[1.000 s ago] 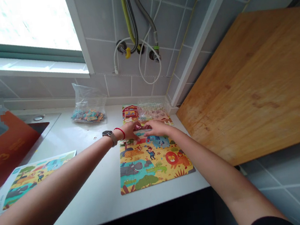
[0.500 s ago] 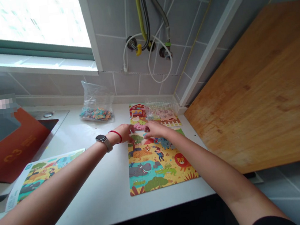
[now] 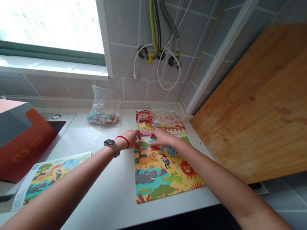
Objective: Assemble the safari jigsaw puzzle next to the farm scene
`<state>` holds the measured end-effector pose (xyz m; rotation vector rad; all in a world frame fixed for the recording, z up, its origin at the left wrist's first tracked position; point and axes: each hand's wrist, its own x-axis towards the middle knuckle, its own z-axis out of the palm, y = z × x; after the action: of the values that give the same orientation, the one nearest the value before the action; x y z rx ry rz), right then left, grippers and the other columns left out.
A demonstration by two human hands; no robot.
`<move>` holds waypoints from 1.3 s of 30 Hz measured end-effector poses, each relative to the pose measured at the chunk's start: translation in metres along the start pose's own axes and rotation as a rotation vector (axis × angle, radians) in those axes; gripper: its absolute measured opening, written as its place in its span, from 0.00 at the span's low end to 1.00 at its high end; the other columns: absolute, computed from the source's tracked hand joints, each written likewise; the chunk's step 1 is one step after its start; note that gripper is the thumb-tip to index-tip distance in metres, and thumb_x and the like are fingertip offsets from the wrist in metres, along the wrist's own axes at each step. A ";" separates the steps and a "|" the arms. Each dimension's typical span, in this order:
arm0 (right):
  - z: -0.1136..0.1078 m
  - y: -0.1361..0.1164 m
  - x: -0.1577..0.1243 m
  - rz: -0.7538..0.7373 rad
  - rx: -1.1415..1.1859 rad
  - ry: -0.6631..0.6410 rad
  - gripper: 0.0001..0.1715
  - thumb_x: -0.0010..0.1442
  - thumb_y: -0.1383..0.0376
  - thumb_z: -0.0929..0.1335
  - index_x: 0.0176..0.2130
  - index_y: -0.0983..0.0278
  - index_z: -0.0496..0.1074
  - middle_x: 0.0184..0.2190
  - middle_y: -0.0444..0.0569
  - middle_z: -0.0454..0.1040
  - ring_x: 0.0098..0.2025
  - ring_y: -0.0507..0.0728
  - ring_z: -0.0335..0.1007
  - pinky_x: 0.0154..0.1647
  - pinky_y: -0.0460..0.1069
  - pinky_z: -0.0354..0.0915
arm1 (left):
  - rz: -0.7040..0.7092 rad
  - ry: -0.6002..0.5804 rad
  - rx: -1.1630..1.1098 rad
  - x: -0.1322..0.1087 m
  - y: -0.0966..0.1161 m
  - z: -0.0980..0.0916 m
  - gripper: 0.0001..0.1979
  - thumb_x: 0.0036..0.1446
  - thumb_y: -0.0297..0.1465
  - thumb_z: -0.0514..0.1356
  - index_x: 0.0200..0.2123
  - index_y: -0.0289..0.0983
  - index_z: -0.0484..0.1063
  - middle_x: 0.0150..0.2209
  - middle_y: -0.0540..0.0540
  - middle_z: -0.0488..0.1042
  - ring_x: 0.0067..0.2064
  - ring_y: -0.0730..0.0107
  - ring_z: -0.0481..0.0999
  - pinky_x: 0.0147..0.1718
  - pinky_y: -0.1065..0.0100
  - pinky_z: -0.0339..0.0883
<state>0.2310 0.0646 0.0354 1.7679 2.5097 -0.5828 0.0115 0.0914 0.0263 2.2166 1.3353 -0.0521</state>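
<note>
A jigsaw puzzle (image 3: 162,178) of savanna animals, with a hippo, a lion and crocodiles, lies flat on the white counter. At its far left part, my left hand (image 3: 131,138) touches it, thumb and fingers bent and apart. My right hand (image 3: 162,137) rests on the far edge a little to the right, thumb and fingertips also spread. I make out nothing gripped in either hand. Just beyond the fingertips is a farm picture puzzle (image 3: 143,117) with a red barn and a pink pig. A clear plastic bag (image 3: 169,115) covers part of it.
A clear bag of puzzle pieces (image 3: 103,116) stands by the wall. To the left are a printed picture sheet (image 3: 45,174) and an orange box (image 3: 30,146) above a sink edge. A wooden panel (image 3: 272,114) bounds the right side. Hoses (image 3: 170,18) hang on the tiles.
The camera view has shifted, so everything appears slightly lower and further right. Both hands stay at the far edge of the animal puzzle, their fingers only slightly moved.
</note>
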 end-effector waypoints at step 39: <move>-0.027 0.113 -0.216 0.834 1.492 0.033 0.19 0.68 0.54 0.67 0.53 0.60 0.76 0.65 0.59 0.73 0.71 0.65 0.63 0.64 0.68 0.64 | -0.469 -0.311 -1.762 -0.176 0.015 0.036 0.41 0.51 0.55 0.67 0.61 0.39 0.65 0.53 0.37 0.80 0.63 0.49 0.74 0.48 0.59 0.73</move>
<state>0.4167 -0.0897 0.0758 2.6792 0.7783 -2.5386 -0.0565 -0.0733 0.0552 0.3893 0.9329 0.4209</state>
